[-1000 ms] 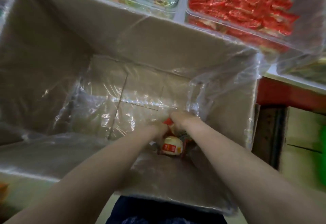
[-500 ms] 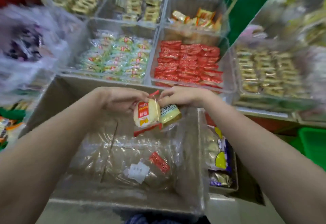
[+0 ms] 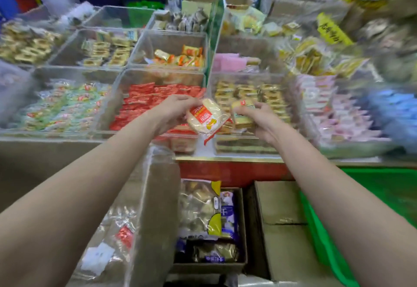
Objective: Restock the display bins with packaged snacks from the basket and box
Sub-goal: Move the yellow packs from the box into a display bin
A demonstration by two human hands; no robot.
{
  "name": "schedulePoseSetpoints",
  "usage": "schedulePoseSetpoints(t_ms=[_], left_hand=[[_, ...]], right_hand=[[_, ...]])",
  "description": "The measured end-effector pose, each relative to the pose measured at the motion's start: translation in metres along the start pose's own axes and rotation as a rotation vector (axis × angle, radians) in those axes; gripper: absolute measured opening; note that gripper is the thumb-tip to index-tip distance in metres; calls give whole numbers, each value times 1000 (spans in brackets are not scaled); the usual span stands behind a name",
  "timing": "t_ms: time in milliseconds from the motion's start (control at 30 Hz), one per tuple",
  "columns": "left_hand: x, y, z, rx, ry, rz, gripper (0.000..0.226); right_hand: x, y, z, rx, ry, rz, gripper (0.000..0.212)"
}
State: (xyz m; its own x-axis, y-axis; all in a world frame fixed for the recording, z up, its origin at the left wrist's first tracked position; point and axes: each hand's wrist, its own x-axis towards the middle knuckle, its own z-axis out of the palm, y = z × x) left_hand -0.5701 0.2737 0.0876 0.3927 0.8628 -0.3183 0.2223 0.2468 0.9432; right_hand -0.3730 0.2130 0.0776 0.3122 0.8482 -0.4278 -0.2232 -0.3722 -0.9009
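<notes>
Two wrapped snacks are up over the display bins [image 3: 252, 76]: left hand [image 3: 173, 111] grips a round cake [image 3: 205, 116], right hand [image 3: 259, 117] another packet [image 3: 242, 111]. Neither is binned; the lined box [image 3: 155, 196] looks nearly empty.

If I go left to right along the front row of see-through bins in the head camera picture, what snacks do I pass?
Green-wrapped snacks → red packets → round snack in the left hand → golden-brown packets → pink packets.
</notes>
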Motion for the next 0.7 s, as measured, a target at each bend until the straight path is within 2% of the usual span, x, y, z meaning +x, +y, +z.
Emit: schedulePoseSetpoints(t_ms=[100,167,267,333,400,467,567,600,700], left_hand=[[20,8,51,-7,123,39,18],[36,11,75,27,233,58,18],[58,10,102,29,357,53,4],[71,6,114,63,396,22,12],[79,-1,123,130,421,-8,20],[85,-9,130,238,437,-4,33],[89,-19,138,331,452,72,49],[90,-21,139,385,464,107,48],[92,-23,138,558,498,201,24]], right_hand=[[9,-13,-57,69,-44,45,48],[15,-21,-89,79,-41,2,48],[29,-24,-127,1,91,-69,63],[38,-19,-145,-66,215,-83,61],[46,-14,-157,-143,271,-89,54],[49,-9,-163,-247,199,-120,52],[54,-5,-162,-274,-67,-124,51],[56,-5,-160,-222,-173,-94,46],[67,-7,-151,-175,-421,10,38]])
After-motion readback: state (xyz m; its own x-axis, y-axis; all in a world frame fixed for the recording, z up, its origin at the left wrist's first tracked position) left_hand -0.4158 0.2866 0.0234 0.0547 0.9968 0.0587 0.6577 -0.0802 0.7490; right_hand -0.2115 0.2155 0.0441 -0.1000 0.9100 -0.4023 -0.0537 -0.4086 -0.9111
